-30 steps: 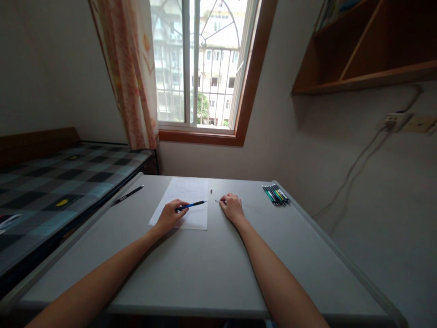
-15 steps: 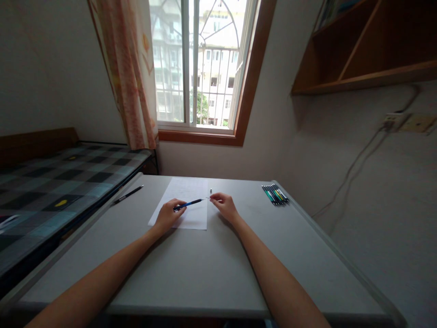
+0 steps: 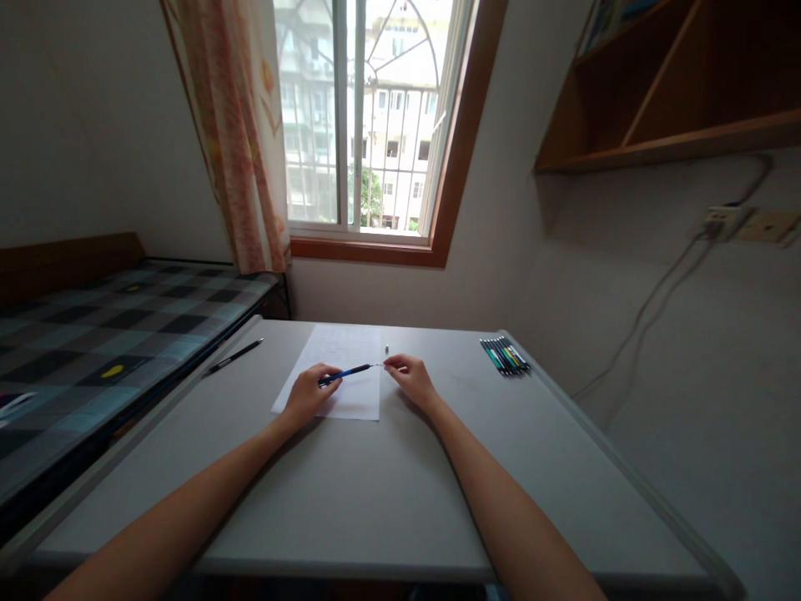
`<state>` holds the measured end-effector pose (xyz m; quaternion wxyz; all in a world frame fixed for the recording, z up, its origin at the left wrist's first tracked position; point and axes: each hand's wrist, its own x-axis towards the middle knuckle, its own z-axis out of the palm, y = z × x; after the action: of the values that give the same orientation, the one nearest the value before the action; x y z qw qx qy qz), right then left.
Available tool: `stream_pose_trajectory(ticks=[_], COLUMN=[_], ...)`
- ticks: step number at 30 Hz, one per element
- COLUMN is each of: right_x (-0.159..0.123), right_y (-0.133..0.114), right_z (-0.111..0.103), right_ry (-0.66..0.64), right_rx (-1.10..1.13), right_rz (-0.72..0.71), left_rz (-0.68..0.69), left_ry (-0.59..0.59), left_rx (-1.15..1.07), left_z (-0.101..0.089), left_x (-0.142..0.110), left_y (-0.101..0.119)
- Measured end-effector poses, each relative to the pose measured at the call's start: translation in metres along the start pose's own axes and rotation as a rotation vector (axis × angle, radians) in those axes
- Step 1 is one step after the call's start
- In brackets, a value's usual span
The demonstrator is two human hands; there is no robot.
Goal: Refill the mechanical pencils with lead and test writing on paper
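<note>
Pen point(image 3: 354, 371) lies in the left hand point(image 3: 309, 394), thumb and fingers pinching its barrel above the paper point(image 3: 356, 407); the right hand point(image 3: 410, 378) pinches a thin bit point(image 3: 379, 365) at its tip, too small to identify; other pens point(image 3: 506, 356) lie on the table point(image 3: 400, 492), far right.

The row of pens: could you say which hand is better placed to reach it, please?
Probably the right hand: it's nearer those pens, though at the tip of the blue pen, which the left hand holds.
</note>
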<state>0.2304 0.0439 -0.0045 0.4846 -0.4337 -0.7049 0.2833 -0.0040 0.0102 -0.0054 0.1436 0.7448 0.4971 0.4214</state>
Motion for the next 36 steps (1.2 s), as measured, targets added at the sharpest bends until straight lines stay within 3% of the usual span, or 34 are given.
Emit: stream_pose_trajectory(ticks=[36], right_x=[-0.003], right_y=[-0.0054], right_z=[0.0069], right_ry=[-0.133], right_rx=[0.13], right_rz=[0.028], left_rz=[0.057], left_ry=[-0.027], left_rx=[-0.05], left_z=[0.0012], left_x=[-0.0008], left_y=[0.0024])
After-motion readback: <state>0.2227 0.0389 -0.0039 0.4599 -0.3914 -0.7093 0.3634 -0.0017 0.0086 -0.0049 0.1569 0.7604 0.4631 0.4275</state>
